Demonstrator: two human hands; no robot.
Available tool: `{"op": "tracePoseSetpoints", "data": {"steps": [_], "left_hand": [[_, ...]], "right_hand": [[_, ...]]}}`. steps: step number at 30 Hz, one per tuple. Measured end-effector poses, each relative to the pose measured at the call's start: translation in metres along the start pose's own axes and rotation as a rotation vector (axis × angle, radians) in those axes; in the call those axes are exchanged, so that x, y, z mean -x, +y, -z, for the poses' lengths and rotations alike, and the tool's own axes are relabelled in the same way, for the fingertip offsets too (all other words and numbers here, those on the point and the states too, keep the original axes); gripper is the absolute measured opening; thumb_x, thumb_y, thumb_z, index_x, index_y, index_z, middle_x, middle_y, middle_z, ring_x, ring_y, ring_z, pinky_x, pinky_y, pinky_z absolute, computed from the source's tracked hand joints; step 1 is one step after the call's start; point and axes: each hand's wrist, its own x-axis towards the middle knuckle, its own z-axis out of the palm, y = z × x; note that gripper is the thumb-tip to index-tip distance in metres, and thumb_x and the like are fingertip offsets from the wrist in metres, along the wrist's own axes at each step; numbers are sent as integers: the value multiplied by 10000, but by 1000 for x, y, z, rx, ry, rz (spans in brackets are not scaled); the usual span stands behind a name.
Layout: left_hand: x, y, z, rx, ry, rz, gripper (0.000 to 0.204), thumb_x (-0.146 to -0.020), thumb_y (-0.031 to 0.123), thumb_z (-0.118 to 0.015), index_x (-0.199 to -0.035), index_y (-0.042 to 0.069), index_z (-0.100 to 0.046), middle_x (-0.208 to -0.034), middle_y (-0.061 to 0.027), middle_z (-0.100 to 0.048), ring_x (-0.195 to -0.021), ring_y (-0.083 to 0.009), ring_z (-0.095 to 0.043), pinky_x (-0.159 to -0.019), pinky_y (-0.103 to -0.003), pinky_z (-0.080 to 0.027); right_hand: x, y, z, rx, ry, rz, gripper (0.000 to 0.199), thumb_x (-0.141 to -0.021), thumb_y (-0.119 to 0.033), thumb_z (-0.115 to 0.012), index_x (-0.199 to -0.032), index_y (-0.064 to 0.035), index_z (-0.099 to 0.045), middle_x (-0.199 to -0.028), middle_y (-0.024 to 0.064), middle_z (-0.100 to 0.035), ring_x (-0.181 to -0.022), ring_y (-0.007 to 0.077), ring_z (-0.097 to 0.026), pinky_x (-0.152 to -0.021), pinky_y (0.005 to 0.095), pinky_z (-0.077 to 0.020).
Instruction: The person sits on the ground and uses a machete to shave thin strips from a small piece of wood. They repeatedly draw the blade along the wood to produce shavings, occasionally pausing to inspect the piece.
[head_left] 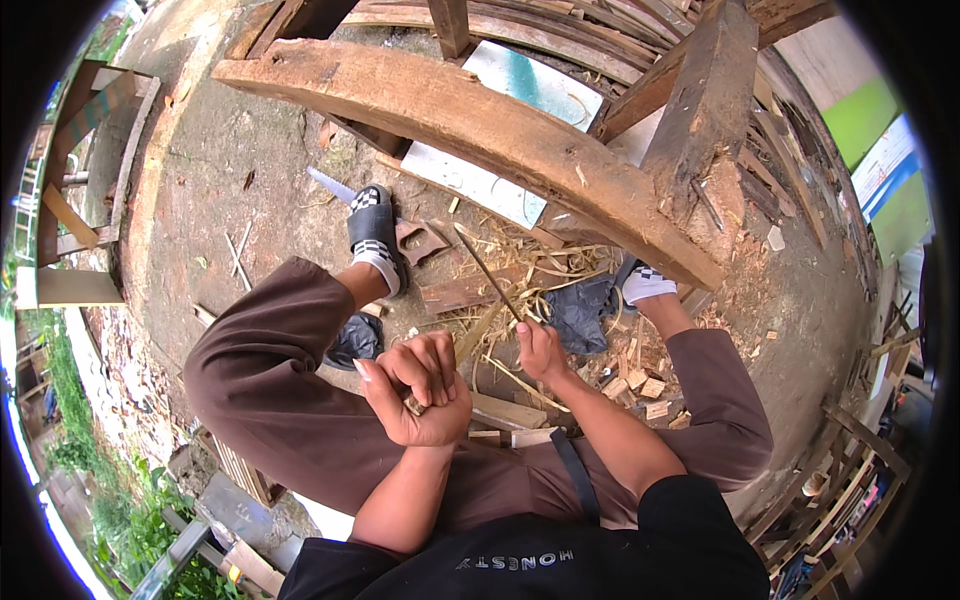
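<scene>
My left hand [420,388] is curled into a fist in front of my lap, closed on a small pale piece that barely shows between the fingers. My right hand [540,350] grips the lower end of a thin dark stick [487,270], which slants up and to the left over the shavings. I am seated with brown trousers, knees spread, feet in black-and-white checkered slides [372,228]. A thick curved wooden beam [470,130] arches across in front of my feet.
Wood shavings and small offcut blocks [640,385] litter the ground between my feet. A handsaw [335,187] lies by my left foot, with a wooden tool [420,240] beside it. A black plastic bag [580,312] lies near my right foot. Timber frames stand left and right.
</scene>
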Motion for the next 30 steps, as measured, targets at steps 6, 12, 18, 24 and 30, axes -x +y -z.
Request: {"op": "tracePoseSetpoints", "data": {"steps": [6, 12, 18, 24, 30], "left_hand": [[2, -1, -10, -15, 33, 7, 614, -1092, 390, -242, -546, 146, -379, -448, 26, -332, -364, -97, -244, -448, -242, -251], [1, -2, -7, -27, 46, -11, 609, -1090, 384, -254, -540, 146, -366, -446, 28, -317, -367, -97, -237, -446, -245, -249], [0, 0, -5, -36, 14, 7, 628, -1095, 423, -228, -558, 145, -395, -459, 17, -344, -378, -102, -255, -462, -239, -255], [-2, -1, -1, -30, 7, -37, 618, -1095, 422, -235, -564, 147, -392, -460, 16, -343, -373, -102, -248, -464, -238, -255], [2, -3, -6, -53, 13, -35, 607, -1095, 413, -250, -563, 149, -378, -461, 17, -331, -375, -95, -242, -448, -235, -238]], "right_hand": [[0, 33, -10, 92, 46, -137, 508, -1049, -399, -348, -1059, 30, -620, -857, 326, -649, -891, 545, -600, -785, 593, -474], [8, 24, -6, 74, 60, -126, 484, -1047, -402, -355, -1080, 8, -610, -866, 332, -647, -905, 548, -599, -794, 601, -469], [6, 9, 1, 14, 1, -105, 517, -1046, -427, -359, -1009, 17, -622, -893, 334, -642, -907, 541, -603, -798, 581, -479], [4, 33, -1, 223, -39, -470, 601, -1050, -466, -323, -1103, 38, -647, -983, 342, -649, -999, 536, -594, -886, 571, -481], [9, 17, -4, -61, -46, -76, 541, -1051, -436, -341, -975, 18, -626, -773, 263, -664, -833, 517, -613, -777, 559, -485]]}}
